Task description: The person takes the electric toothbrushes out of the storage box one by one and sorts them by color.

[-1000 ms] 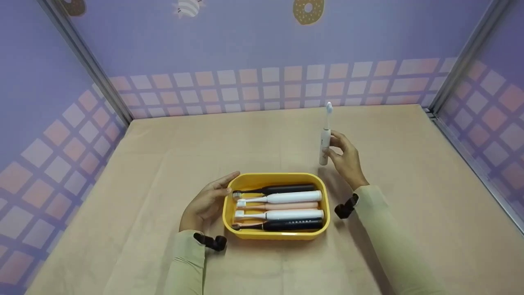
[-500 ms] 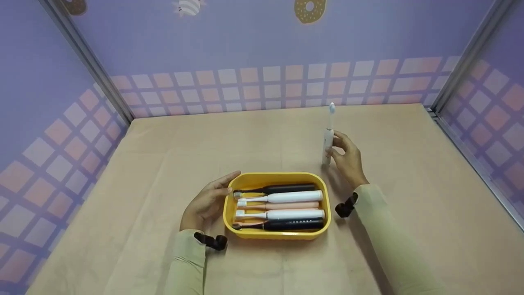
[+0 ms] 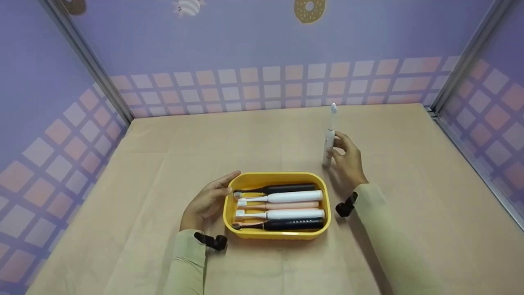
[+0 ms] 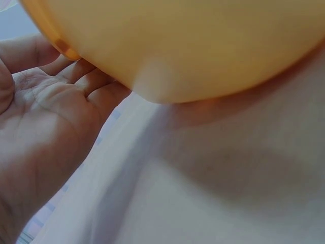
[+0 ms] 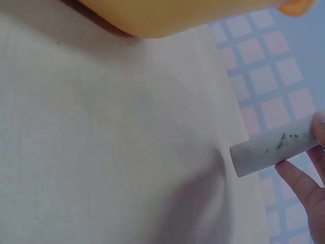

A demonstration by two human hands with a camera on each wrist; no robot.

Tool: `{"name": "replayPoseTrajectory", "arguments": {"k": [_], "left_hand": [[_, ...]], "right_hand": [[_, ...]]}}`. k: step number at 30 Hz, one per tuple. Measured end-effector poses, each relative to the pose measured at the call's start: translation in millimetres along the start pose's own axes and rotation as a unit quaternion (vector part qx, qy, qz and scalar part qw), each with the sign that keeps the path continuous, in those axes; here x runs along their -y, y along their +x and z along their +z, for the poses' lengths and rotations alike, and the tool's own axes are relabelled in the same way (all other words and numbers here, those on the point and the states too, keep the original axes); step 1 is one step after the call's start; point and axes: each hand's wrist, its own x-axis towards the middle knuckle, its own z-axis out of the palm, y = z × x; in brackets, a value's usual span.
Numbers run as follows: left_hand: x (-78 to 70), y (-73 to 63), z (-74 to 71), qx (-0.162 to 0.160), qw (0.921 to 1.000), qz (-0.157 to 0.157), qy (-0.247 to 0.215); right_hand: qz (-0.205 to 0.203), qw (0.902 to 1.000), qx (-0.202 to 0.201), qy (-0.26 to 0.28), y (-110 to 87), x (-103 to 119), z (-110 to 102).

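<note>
Upright beyond the right end of the yellow box is a white electric toothbrush (image 3: 328, 145), brush head uppermost. My right hand (image 3: 347, 157) pinches its handle between thumb and fingers. Seen from the right wrist, the handle's bottom end (image 5: 254, 155) points toward the table, with small dark print on its side. My left hand (image 3: 207, 203) holds the left end of the yellow box (image 3: 282, 235), thumb at the rim and fingers along the outer wall. Inside, several electric toothbrushes lie side by side: black (image 3: 292, 224), white (image 3: 294, 197) and pink (image 3: 292, 205), heads to the left.
A pale cloth covers the table (image 3: 204, 143). Purple walls with pink and white squares (image 3: 270, 93) enclose it at the back and sides, joined by metal corner posts (image 3: 470, 53).
The toothbrush in my right hand has shifted slightly to the right and a touch lower. My left hand and the box have stayed nearly still.
</note>
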Motion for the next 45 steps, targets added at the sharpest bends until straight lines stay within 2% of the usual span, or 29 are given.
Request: {"name": "replayPoseTrajectory", "arguments": {"k": [6,16,28,45], "left_hand": [[-0.6,0.2,0.5,0.007,0.9999,0.006,0.008],[0.8,1.3,0.4,0.001,1.0000,0.004,0.001],[-0.6,1.4,2.3,-0.011,0.9998,-0.003,-0.016],[-0.8,1.0,2.2,-0.009,0.9998,-0.003,-0.018]], "right_hand": [[0.013,0.9999,-0.002,-0.008,-0.6,-0.2,0.4],[0.040,0.9991,0.011,-0.012,-6.0,-0.7,0.4],[0.018,0.9996,0.003,-0.020,-7.6,-4.3,0.5],[0.025,0.9995,0.006,-0.019,-9.7,-7.4,-0.7]]}}
